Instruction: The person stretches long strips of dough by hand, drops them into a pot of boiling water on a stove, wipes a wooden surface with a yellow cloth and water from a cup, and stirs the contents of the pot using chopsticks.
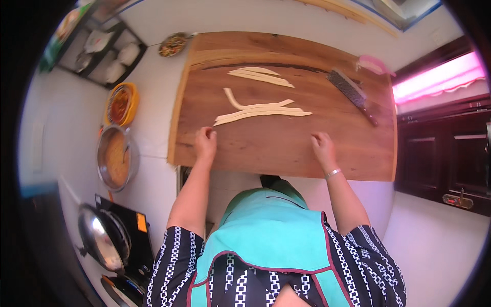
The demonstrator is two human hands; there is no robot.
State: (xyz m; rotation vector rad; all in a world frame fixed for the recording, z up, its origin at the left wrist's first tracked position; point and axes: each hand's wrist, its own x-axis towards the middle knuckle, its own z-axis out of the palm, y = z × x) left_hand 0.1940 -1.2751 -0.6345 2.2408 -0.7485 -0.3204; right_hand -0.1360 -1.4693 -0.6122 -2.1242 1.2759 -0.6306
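Strips of pale dough (264, 112) lie side by side on a large wooden board (268, 153), one of them bent up at its left end. Farther back is a second group of dough strips (261, 77). My left hand (206, 142) is over the board just below the left ends of the nearer strips, its fingers curled; whether it pinches anything is not clear. Below and right of the strips' right ends is my right hand (323, 147), thumb and fingers close together, with no strip visible in it. A wide-bladed cleaver (347, 87) with a dark handle lies at the board's right.
A pink container (372, 64) stands at the board's back right corner. To the left are a bowl of chopped food (173, 45), a yellow basin (133, 103) around a bowl of red sauce, a metal bowl of batter (117, 157) and a wok lid (100, 238) by a cooktop.
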